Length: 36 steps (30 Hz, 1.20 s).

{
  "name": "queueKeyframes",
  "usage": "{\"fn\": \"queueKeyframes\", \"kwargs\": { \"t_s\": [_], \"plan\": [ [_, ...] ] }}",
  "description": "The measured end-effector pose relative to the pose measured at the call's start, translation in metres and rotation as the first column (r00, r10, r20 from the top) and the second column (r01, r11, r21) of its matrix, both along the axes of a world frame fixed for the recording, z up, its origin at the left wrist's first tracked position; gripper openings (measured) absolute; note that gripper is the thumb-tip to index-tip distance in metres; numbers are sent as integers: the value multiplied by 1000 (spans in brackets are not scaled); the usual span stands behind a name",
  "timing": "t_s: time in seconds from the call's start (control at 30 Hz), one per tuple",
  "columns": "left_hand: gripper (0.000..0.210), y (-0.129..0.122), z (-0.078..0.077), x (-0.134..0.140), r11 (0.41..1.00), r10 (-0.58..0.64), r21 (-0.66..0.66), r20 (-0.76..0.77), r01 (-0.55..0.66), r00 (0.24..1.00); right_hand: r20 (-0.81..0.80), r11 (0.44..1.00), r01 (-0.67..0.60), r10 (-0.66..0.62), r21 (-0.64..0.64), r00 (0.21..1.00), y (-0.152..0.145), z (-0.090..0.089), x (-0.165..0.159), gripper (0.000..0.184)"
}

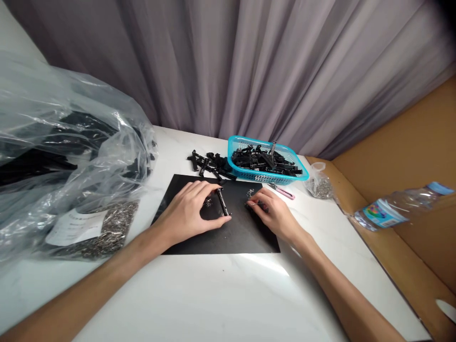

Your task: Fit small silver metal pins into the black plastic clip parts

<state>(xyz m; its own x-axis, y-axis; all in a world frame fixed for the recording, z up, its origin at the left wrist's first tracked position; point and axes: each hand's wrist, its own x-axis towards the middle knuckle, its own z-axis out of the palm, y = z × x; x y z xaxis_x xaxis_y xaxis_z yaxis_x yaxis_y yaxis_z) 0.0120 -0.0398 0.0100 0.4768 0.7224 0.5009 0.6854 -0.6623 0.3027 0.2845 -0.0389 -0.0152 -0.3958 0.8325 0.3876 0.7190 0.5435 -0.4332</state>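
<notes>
Between the thumb and fingertips of my left hand [188, 209] stands a slim black plastic part [223, 201], gripped by its two ends above the black mat [199, 242]. My right hand [272, 211] is closed in a pinch over the mat's right side. Something small and dark shows at its fingertips, too little of it visible to name. Just beyond those fingers lies a small pile of tiny metal pieces [250, 193]. Another little heap of metal pieces [207, 203] is partly hidden behind my left hand.
A blue basket [269, 179] full of black parts stands at the back, with loose black parts [204, 164] beside it. A pink cutter [284, 192], a small bag [322, 186] and a bottle [392, 211] are on the right. Large plastic bags [117, 142] fill the left.
</notes>
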Motion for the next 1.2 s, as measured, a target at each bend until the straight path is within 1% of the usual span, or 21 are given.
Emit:
{"fn": "queueKeyframes", "kwargs": {
  "t_s": [0.1,0.23,0.3,0.43,0.53,0.6,0.67,0.8,0.87,0.9,0.97,1.03,1.07,1.13,1.2],
  "plan": [
    [57,0,0,0,1000,4,3,-3,-4,1000,-21,999,6,-6,-35,1000,0,6,3,13],
    [56,0,-2,0,1000,4,13,-13,-4,1000,-34,992,23,-28,-128,999,0,16,10,12],
    [56,1,-2,0,1000,-1,16,-20,1,1000,-30,988,28,-32,-150,999,0,19,14,11],
    [57,2,-3,0,1000,-16,-1,-21,16,1000,-24,986,16,-20,-166,1000,-1,21,17,12],
    [57,2,-4,0,1000,-21,-19,-19,20,1000,-13,991,-4,3,-132,1000,0,24,19,9],
    [57,2,-4,0,999,-21,-26,-13,21,1000,17,992,-29,32,-119,999,-1,28,21,13],
    [56,2,-3,0,999,-21,-31,-5,21,1000,75,987,-81,92,-136,993,-4,32,24,16],
    [57,2,-3,0,999,-25,-36,-3,25,1000,200,960,-210,246,-186,948,-10,36,28,25],
    [58,3,-4,0,999,-30,-34,-10,29,1000,247,954,-234,277,-189,928,-13,36,27,28],
    [58,3,-4,0,999,-32,-35,-12,32,999,255,958,-227,267,-174,929,-14,36,25,27],
    [59,3,-5,0,999,-39,-39,-16,38,999,243,977,-181,203,-110,949,-15,36,20,21],
    [59,2,-6,0,998,-51,-40,-28,50,998,205,991,-127,133,-40,970,-14,37,17,17],
    [59,1,-6,0,997,-61,-39,-37,60,997,177,994,-105,108,-27,978,-14,37,15,17],
    [59,0,-5,1,995,-92,-38,-47,90,995,106,996,-79,84,-49,991,-14,38,14,17],
    [59,-3,-5,3,991,-127,-51,-45,125,991,18,991,-82,84,-102,996,-14,38,12,17]
  ]
}}
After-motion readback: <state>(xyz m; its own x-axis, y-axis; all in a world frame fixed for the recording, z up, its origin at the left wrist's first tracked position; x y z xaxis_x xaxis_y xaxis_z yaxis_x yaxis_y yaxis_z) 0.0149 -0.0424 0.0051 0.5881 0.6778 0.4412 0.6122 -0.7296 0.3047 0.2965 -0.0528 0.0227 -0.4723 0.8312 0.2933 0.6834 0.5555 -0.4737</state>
